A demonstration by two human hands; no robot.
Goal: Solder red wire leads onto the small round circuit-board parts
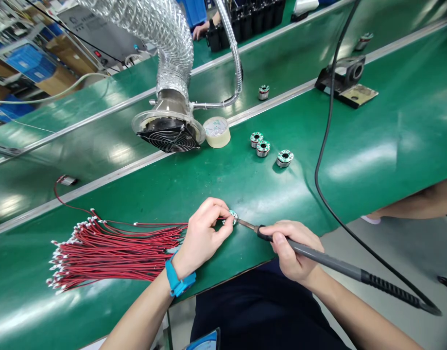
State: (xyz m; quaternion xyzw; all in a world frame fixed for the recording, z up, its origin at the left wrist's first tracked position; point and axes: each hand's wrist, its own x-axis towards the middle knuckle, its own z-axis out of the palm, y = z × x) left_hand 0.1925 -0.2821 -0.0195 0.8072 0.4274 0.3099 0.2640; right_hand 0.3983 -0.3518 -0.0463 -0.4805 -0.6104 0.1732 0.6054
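Observation:
My right hand (295,248) is closed round the grey handle of a soldering iron (327,261). The iron's tip points left and meets a small round motor part with a green circuit board (233,216). Fingers of my left hand (205,233) pinch a red wire lead (180,224) at that board; they partly hide the part. Left of my hand lies a bundle of red and black wires (117,253) with white connectors. Farther back stand several like round parts, among them one (284,158) on the right and a pair (263,148) close together.
A fume fan (170,135) hangs from a silver duct (172,53), beside a tape roll (217,132). A soldering iron stand (345,80) sits back right. The iron's black cord (320,180) loops across the bench. Another person's arm (416,201) is at the right edge; a hand (200,30) shows behind.

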